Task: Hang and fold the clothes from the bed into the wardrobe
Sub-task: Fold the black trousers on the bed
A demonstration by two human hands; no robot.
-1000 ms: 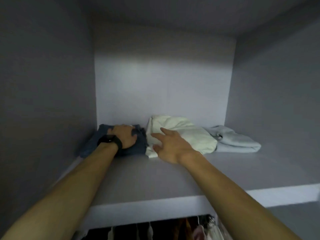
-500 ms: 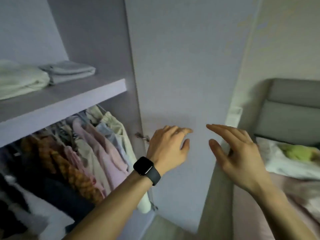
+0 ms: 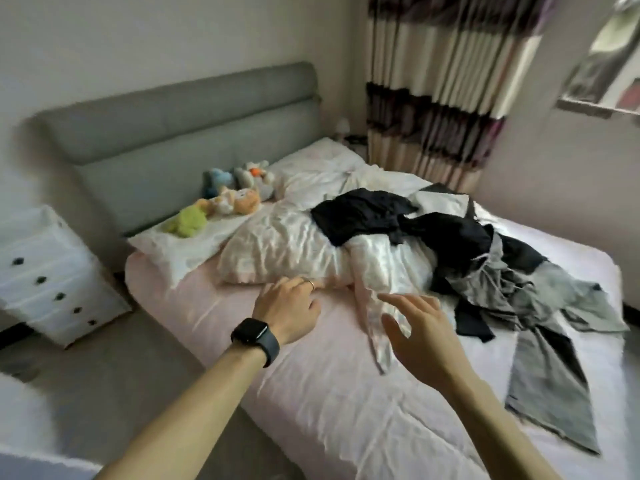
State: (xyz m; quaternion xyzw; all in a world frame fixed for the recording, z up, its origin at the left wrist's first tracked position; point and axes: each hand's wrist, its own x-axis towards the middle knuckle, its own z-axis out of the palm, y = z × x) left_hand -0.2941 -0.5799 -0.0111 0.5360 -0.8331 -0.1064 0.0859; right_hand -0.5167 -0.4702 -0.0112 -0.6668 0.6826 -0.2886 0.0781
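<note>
Fingers of left hand (image 3: 287, 310) were loosely bent, those of right hand (image 3: 420, 329) spread; both held nothing, just in front of crumpled white satin pillow (image 3: 291, 251). Black smartwatch (image 3: 255, 336) on left wrist. Heap of black and grey clothes (image 3: 478, 261) lay right of pillow, partly draped over it, on pink-sheeted bed (image 3: 311, 393).

Cut off at the near and right edges of the bed (image 3: 311, 393), tangled past telling apart in the heap of dark and grey clothes (image 3: 450, 233), too tiny to name among the small things (image 3: 343, 127) beyond its far corner, blurred over the white drawer chest (image 3: 45, 271).
</note>
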